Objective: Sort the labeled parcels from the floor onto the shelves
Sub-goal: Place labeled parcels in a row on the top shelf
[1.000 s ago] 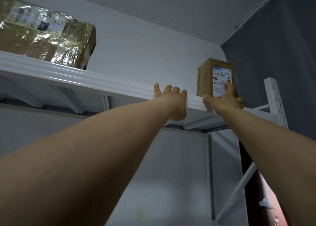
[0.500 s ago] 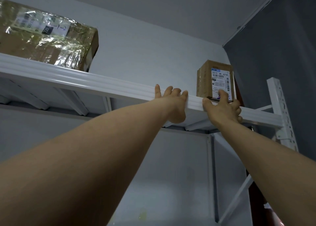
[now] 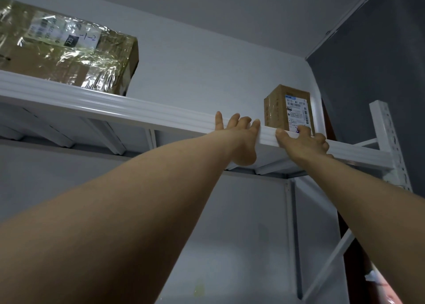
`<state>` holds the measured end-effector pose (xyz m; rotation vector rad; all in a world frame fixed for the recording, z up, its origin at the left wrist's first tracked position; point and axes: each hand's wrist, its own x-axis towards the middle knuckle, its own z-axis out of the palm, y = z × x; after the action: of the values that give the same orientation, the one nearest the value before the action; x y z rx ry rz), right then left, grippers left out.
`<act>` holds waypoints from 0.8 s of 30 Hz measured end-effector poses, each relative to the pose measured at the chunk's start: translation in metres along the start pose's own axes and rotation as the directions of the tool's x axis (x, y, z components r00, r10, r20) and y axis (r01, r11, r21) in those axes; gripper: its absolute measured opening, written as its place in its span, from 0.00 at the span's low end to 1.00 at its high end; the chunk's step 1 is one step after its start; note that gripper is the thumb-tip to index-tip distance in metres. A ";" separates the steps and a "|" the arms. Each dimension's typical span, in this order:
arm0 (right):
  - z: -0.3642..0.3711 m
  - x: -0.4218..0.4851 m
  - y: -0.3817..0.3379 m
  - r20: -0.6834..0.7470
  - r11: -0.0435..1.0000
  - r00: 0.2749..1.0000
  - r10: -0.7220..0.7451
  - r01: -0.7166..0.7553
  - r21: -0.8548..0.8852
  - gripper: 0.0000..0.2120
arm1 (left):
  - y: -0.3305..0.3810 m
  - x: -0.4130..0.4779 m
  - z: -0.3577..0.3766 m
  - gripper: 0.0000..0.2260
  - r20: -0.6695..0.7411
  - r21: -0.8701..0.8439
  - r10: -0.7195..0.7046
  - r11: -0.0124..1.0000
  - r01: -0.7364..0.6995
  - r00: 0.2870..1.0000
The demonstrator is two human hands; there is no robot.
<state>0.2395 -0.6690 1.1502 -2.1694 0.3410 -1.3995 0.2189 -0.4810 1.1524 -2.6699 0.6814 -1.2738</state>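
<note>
Up at the top shelf [image 3: 147, 113], which crosses the frame from the left edge down toward the right, the trouble I would watch for begins at the upper left. The large film-wrapped parcel [image 3: 69, 50] sits right at the front lip, and its slick wrapping looks likely to slide; a jolt to the rail could walk it forward. Moving rightward, the left hand [image 3: 239, 131] hooks over the front rail with its fingers loosely spread, holding nothing but the edge. If the person leans weight on it, the whole rack could rock.

Further right stands the small labeled box [image 3: 288, 109], upright on the same shelf near its right end, label facing out. It is tall for its footprint and close to the edge, so a knock would probably tip it off. The right hand [image 3: 301, 140] lies just in front of it, fingers curled on the rail; whether the fingertips touch the box, I cannot tell. Pulling that hand away carelessly is, to my eye, the likeliest cause of a fall.

By count: two parcels, two hands, one top shelf, and one perforated upright post [image 3: 388, 142] at the far right.
</note>
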 end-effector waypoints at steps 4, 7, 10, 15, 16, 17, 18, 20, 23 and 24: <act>0.001 0.000 -0.002 0.024 0.999 1.000 0.005 -0.004 -0.041 0.38 | -0.001 -0.001 -0.001 0.42 0.004 -0.003 0.008 1.000 -0.008 1.000; 0.000 -0.002 -0.001 0.035 0.998 0.999 -0.008 0.011 -0.065 0.36 | -0.002 -0.001 0.000 0.42 0.002 0.000 0.021 1.000 -0.021 1.000; -0.001 -0.008 -0.001 0.029 0.998 0.999 -0.038 0.039 -0.049 0.33 | -0.005 -0.002 0.001 0.42 0.005 0.009 0.039 0.999 -0.039 0.999; -0.006 -0.030 -0.014 -0.017 0.997 0.997 -0.071 0.071 0.028 0.29 | -0.009 -0.012 0.008 0.42 0.014 -0.009 0.079 0.997 -0.079 0.997; -0.007 -0.037 -0.019 -0.041 0.995 0.996 -0.078 0.080 0.052 0.29 | -0.010 -0.016 0.010 0.41 0.009 -0.025 0.086 0.996 -0.086 0.996; -0.008 -0.044 -0.025 -0.072 0.992 0.993 -0.089 0.094 0.078 0.28 | -0.011 -0.020 0.012 0.41 0.005 -0.042 0.094 0.995 -0.094 0.996; -0.008 -0.053 -0.031 -0.106 0.988 0.989 -0.105 0.116 0.106 0.27 | -0.012 -0.026 0.015 0.41 0.003 -0.057 0.103 0.993 -0.103 0.995; -0.007 -0.073 -0.043 -0.163 0.972 0.975 -0.147 0.174 0.161 0.24 | -0.015 -0.038 0.021 0.42 0.000 -0.103 0.115 0.988 -0.115 0.993; -0.002 -0.111 -0.060 -0.191 0.944 0.964 -0.187 0.230 0.237 0.17 | -0.025 -0.064 0.026 0.43 -0.015 -0.207 0.110 0.972 -0.111 0.994; 0.000 -0.126 -0.066 -0.195 0.934 0.963 -0.188 0.236 0.268 0.16 | -0.030 -0.075 0.026 0.43 -0.025 -0.238 0.104 0.965 -0.107 0.994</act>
<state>0.1803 -0.5543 1.0902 -1.8973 -0.0440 -1.6417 0.2080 -0.4240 1.0900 -2.7673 1.0259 -1.2539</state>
